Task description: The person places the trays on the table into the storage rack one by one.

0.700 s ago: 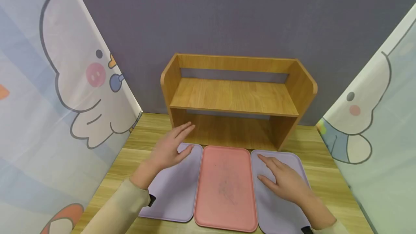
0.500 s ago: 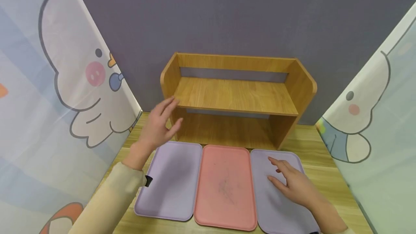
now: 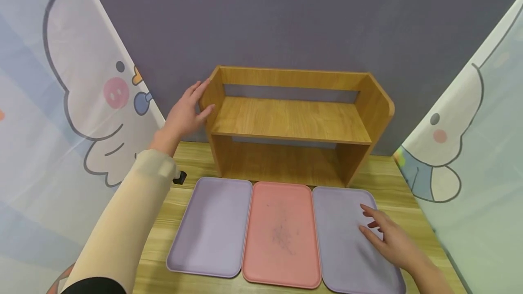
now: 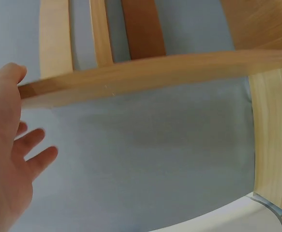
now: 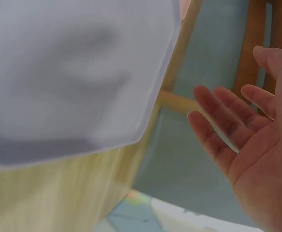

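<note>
In the head view, the left hand hid part of the left side panel of the wooden desktop shelf; whether hand and panel touched could not be told. The right hand covered part of the right lilac tray, which the right wrist view blurred and cut off at top and left. Smudges on the pink tray were too faint to identify.
</note>
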### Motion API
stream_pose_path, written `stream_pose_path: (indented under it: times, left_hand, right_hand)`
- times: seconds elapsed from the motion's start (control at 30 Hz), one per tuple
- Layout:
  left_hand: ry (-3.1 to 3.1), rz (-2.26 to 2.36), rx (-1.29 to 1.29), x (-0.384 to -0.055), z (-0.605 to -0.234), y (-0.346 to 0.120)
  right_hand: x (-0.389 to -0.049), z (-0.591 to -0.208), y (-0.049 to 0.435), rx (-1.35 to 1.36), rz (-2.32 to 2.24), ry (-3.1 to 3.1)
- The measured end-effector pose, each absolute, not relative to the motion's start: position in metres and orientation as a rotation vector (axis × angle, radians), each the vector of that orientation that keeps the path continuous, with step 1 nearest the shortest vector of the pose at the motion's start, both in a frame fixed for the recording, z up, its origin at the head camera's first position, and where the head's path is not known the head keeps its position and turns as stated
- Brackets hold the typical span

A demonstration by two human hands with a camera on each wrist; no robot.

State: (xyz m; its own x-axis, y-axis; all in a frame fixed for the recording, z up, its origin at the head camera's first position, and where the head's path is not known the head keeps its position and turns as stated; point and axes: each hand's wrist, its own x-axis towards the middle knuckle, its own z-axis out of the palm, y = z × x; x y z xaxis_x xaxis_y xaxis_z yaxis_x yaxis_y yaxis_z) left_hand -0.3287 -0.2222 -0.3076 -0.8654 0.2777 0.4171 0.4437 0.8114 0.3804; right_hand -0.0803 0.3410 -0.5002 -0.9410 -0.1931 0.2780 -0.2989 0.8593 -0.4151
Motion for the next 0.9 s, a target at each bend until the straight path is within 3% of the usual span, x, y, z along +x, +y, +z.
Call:
stream_pose_path:
  times: [0.53,0.9]
  left_hand:
    - [-2.535,-0.806,-0.534,-0.335,-0.316,-0.218]
    - [-2.505,-0.789,-0.5,-0.338,-0.322,-0.211]
  right_hand:
    - [-0.058,-0.549,0.429,0.225,1.102,-2.926]
    - [-0.048,-0.577,0.451,0.395,1.351,-3.06]
